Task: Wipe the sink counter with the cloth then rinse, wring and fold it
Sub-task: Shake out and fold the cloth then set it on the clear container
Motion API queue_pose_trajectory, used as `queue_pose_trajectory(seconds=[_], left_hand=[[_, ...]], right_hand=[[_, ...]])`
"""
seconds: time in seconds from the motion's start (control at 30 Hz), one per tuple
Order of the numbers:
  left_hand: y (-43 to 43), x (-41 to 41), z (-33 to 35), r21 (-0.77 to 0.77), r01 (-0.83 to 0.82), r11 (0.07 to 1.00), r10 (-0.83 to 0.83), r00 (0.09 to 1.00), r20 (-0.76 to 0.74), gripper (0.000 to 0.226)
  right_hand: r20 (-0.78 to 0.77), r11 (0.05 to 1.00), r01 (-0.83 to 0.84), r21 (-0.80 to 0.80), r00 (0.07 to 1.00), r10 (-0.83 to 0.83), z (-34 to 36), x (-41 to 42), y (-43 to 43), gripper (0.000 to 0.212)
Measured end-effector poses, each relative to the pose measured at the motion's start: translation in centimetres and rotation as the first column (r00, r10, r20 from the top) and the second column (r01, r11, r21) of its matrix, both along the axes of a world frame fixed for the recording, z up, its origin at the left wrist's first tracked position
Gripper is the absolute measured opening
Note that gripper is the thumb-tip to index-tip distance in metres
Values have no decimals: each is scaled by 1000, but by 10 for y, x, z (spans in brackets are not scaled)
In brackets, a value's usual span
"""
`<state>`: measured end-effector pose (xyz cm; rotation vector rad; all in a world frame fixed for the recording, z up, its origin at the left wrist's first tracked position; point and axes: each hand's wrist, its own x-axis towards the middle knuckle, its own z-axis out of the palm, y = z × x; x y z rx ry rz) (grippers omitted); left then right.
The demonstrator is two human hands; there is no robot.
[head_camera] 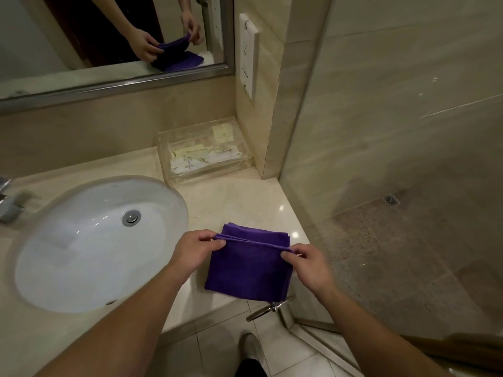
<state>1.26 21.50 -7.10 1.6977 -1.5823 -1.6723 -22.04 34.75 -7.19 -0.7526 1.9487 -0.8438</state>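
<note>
A purple cloth (246, 268) lies on the beige marble counter (239, 202), to the right of the white oval sink (89, 240). It is folded into a thick rectangle of several layers. My left hand (194, 247) pinches the raised fold at its left end. My right hand (307, 263) pinches the same fold at its right end. The fold sits lifted a little above the lower layers. The near edge of the cloth reaches the counter's front edge.
A clear acrylic box (201, 152) with paper sachets stands at the back right corner. A chrome tap (11, 205) sits at the far left. A glass shower screen (394, 159) with a metal handle (269, 308) borders the counter's right side. A mirror (109, 36) hangs above.
</note>
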Motion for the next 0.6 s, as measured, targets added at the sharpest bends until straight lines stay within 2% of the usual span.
queue_pose_trajectory(seconds=[0.1,0.27,0.37,0.47,0.6], left_hand=[[-9,-11,-7,30,22,999,-22,1000,4,6],[-17,-27,-20,129,-4,992,13,997,-70,18],[-24,-29,-26,200,-10,980,34,992,-119,16],[-31,-31,-30,216,-19,976,41,995,-96,14],[-37,-40,-34,163,-34,986,35,999,-2,22]], right_hand=[[-45,1000,-20,-20,999,19,-11,-8,-12,8],[16,997,-68,-27,998,68,-22,-15,-27,13],[33,993,-121,6,992,121,-27,-21,-35,12],[-5,993,-118,31,993,118,-32,-23,-40,16],[-100,996,-5,89,995,14,-41,-17,-46,26]])
